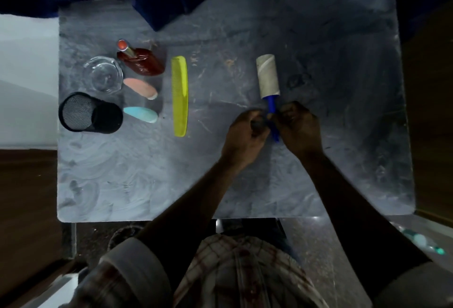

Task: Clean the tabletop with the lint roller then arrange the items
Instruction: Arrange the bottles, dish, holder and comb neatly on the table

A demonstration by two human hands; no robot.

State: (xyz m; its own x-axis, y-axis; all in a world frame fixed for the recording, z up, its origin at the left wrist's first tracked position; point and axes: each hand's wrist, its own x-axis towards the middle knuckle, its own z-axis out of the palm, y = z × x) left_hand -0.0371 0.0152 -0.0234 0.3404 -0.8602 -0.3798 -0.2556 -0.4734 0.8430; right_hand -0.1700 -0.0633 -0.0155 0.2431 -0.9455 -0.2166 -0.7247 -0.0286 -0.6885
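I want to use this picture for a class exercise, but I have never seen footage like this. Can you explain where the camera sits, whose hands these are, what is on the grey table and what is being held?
There is no machine here. One wide-angle camera sits on a person's head and looks forward and down, so you see their own arms reaching out over the grey table.

Both hands meet on a lint roller: the left hand and the right hand are closed around its blue handle, while the pale roll points away from the person.

To the left lie a yellow comb, a pink oval piece and a light blue oval piece. Further left stand a black mesh cup and a clear glass bowl, with a brown bottle and a lipstick beyond them.
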